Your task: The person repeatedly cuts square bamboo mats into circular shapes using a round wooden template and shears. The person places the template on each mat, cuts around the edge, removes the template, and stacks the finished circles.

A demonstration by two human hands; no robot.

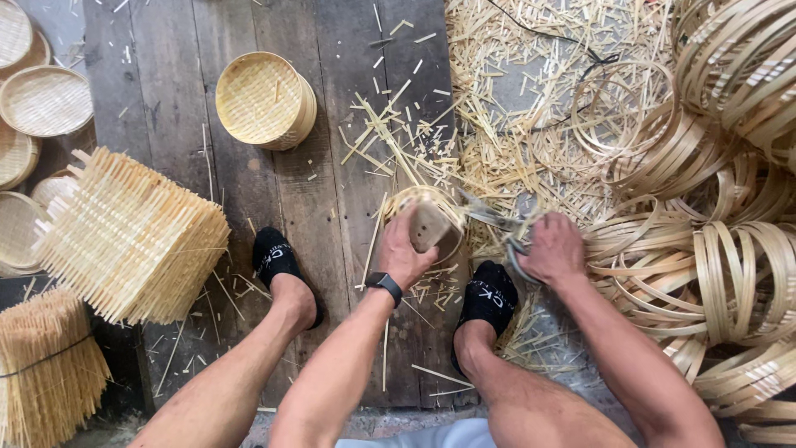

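Head view: seated person, two bare forearms, two black-socked feet on dark planks.
Left hand (404, 253): clamped on small round bamboo tray (423, 220), centre frame, pale woven rim, edge untrimmed.
Right hand (553, 247): closed round scissors (497, 224), blades at tray's 3 o'clock.
Finished trays: one stack (265, 99), 11 o'clock.
Woven mats: one pile (128, 236), 9 o'clock.
Bamboo hoops (721, 249): heap, uncounted, 3 o'clock.

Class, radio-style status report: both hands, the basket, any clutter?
Left hand gripping small round bamboo basket. Right hand closed on scissors at its rim. Bamboo trimmings littered around.
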